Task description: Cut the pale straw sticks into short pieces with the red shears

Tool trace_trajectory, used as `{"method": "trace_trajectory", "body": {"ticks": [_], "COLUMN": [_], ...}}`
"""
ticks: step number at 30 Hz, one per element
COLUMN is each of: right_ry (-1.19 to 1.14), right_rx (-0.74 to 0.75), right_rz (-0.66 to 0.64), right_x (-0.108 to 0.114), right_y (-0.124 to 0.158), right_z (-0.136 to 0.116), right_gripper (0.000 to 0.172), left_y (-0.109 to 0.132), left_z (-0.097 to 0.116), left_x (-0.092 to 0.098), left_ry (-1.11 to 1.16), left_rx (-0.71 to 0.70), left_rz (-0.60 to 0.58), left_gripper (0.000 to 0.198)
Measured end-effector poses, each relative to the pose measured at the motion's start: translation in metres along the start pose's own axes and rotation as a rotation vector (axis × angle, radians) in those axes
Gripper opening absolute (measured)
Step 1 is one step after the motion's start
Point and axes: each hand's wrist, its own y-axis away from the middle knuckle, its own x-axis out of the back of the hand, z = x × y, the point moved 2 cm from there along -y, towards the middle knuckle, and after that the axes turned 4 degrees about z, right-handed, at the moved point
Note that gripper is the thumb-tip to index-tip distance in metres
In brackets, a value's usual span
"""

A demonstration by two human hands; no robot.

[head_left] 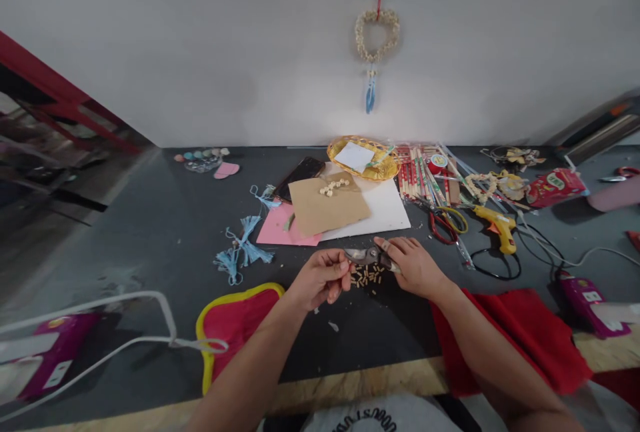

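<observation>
My right hand (414, 268) is wrapped around the handles of a pair of pruning shears (371, 256), whose blades point left. At the tip of the blades, my left hand (321, 279) is closed in a pinch, and whatever small thing lies between the fingers is too hidden to name. Beneath the shears, a scatter of short tan cut pieces (369, 277) lies on the dark table. Just beyond both hands sits a brown sheet of card (325, 212) with a small cluster of cream beads (333, 187) on it.
Blue tassels (246, 243) lie to the left, near a red and yellow cloth (240, 322). Rightward are printed chopsticks (413, 175), a yellow glue gun (497, 227) with its cable, and a red cloth (530, 332). Behind stands a yellow basket (387, 169); a heart-shaped ornament (361, 45) hangs above.
</observation>
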Motion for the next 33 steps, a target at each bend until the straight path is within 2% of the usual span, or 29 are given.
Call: {"method": "trace_trajectory", "body": {"ticks": [3, 5, 11, 16, 24, 29, 33], "right_ry": [-0.030, -0.047, -0.049, -0.047, -0.110, -0.141, -0.160], "right_rx": [0.024, 0.026, -0.008, 0.026, 0.074, 0.076, 0.047], "right_rz": [0.009, 0.013, -0.043, -0.004, -0.017, -0.003, 0.010], "right_x": [-0.0016, -0.0021, -0.0027, -0.0020, -0.0019, -0.0071, -0.0072], "right_y": [0.0016, 0.0016, -0.0009, -0.0014, 0.0013, 0.0017, 0.0011], "right_z": [0.0003, -0.0013, -0.0047, -0.0021, 0.0017, 0.0027, 0.0001], "right_gripper": [0.064, 0.064, 0.064, 0.069, 0.074, 0.073, 0.068], "left_y": [0.0004, 0.0006, 0.0014, 0.0019, 0.0038, 0.0034, 0.0036], "left_z": [-0.0018, -0.0024, -0.0030, -0.0025, -0.0055, -0.0063, -0.0054], "left_x": [0.0029, 0.0044, 0.0052, 0.0041, 0.0016, 0.0035, 0.0034], "left_ry": [0.062, 0.094, 0.161, 0.164, 0.196, 0.219, 0.206], "left_rx": [0.069, 0.076, 0.061, 0.063, 0.101, 0.091, 0.093], "left_rz": [-0.114, -0.144, -0.157, -0.163, -0.253, -0.278, -0.249], "left_gripper": [0.025, 0.021, 0.016, 0.017, 0.012, 0.013, 0.016]}}
